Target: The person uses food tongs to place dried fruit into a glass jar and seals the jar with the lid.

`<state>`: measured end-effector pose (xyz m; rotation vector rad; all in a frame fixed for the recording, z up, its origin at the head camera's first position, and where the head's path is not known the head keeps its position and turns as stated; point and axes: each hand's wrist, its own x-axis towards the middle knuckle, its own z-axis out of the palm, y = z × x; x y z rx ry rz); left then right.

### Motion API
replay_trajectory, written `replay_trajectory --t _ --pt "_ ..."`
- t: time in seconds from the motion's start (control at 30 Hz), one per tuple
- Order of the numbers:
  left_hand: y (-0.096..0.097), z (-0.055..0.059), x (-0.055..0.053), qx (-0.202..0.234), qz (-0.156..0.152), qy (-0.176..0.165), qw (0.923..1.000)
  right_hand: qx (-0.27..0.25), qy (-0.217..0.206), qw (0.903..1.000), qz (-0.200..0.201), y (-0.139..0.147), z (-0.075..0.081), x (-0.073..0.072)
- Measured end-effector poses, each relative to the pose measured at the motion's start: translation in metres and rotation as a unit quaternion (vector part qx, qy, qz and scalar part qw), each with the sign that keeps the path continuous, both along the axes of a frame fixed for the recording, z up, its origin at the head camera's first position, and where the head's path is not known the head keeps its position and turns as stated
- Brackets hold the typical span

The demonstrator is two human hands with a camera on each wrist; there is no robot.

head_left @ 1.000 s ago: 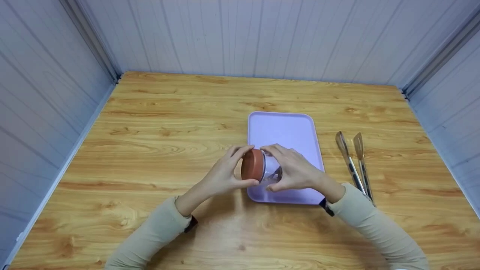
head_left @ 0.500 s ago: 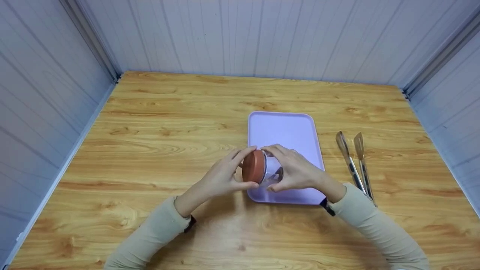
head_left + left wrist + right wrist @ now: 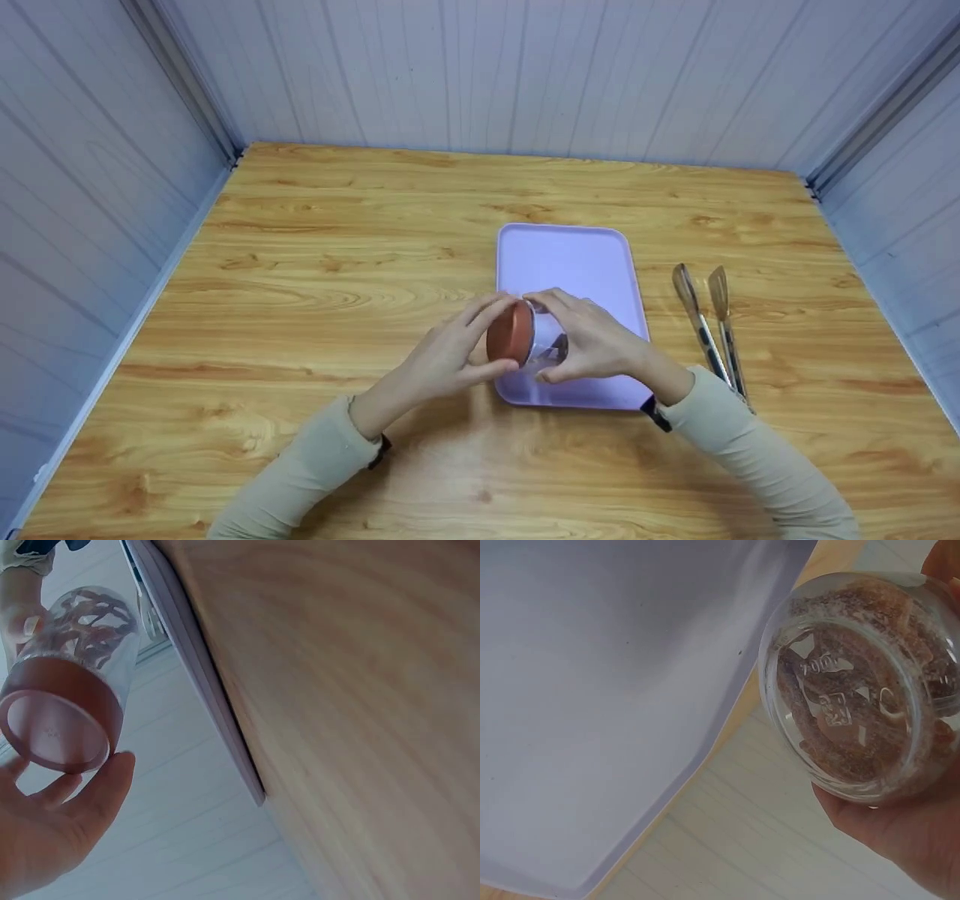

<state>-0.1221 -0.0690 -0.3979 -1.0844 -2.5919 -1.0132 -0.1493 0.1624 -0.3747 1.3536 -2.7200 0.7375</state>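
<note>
A clear jar (image 3: 549, 339) with a reddish-brown lid (image 3: 508, 336) is held tilted on its side above the near part of a lavender tray (image 3: 564, 259). My left hand (image 3: 442, 358) grips the lid's rim, fingers over the top and thumb below. My right hand (image 3: 594, 339) holds the clear body from the other side. In the right wrist view, brown, pale-dusted pieces (image 3: 855, 690) show through the jar's base. Lid and jar are together in the left wrist view, where the lid's flat top (image 3: 54, 731) faces the camera.
Metal tongs (image 3: 705, 330) with dark grips lie spread on the wooden table (image 3: 337, 247), right of the tray. Pale panelled walls (image 3: 480, 75) stand at the back and both sides.
The left fingers have shifted a little to the right along the lid. The jar has moved very slightly right. My right hand stays almost in place around the jar body.
</note>
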Motion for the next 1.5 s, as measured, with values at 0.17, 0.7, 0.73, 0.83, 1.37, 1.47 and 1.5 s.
replay_trajectory --t 0.17,0.7,0.73,0.83,1.37,1.47,1.5 --pt "0.001 -0.001 0.000 0.046 0.015 -0.050 0.9976 0.000 -0.002 1.0000 0.004 -0.001 -0.001 0.000" --pt "-0.002 -0.003 -0.003 0.052 -0.009 -0.038 0.9979 0.011 0.006 0.9999 0.007 0.000 0.000 0.000" --pt "-0.002 -0.003 -0.003 0.052 -0.013 -0.033 0.9980 0.011 0.007 0.9999 0.007 0.000 0.000 0.000" --pt "-0.003 -0.003 -0.004 0.051 -0.028 -0.007 0.9983 0.008 0.007 0.9999 0.008 0.000 -0.001 0.000" --pt "0.003 0.000 -0.003 0.080 0.043 -0.131 0.9872 0.000 0.010 0.9999 0.004 0.001 0.001 0.000" --pt "0.005 0.000 -0.002 0.089 0.052 -0.167 0.9806 0.003 0.005 1.0000 0.003 0.000 0.002 0.001" --pt "0.006 0.000 -0.002 0.091 0.051 -0.171 0.9797 0.005 0.005 1.0000 0.001 0.000 0.002 0.001"
